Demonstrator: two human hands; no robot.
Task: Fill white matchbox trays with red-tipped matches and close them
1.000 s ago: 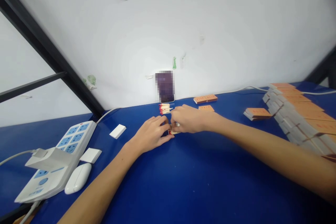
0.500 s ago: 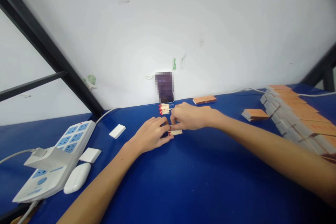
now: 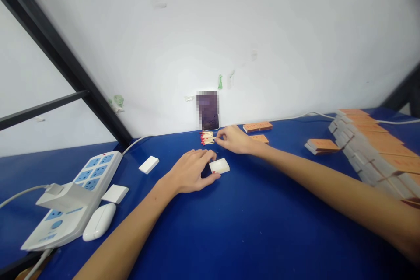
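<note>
A small white matchbox tray (image 3: 222, 165) lies on the blue table, with a little red of match heads at its near left corner. My left hand (image 3: 192, 169) curls around its left end, thumb at the near edge and index finger at the far edge. Beyond it is a pile of matches (image 3: 206, 138), red heads to the left. At the pile's right side my right hand (image 3: 234, 139) pinches the pale end of a match; the rest of that match merges with the pile. A phone-like dark device (image 3: 210, 116) leans on the wall behind.
Orange matchboxes (image 3: 257, 126) lie by the wall, another matchbox (image 3: 259, 138) nearer. At right stand a small stack (image 3: 321, 145) and a large stack of matchboxes (image 3: 377, 148). Left are white tray-like pieces (image 3: 148, 164), a white case (image 3: 99, 222) and a power strip (image 3: 95, 166).
My right hand has moved from the tray up and away to the match pile. The tray's inside, partly covered before, now shows. My left hand stays beside it, and the view has shifted slightly.
</note>
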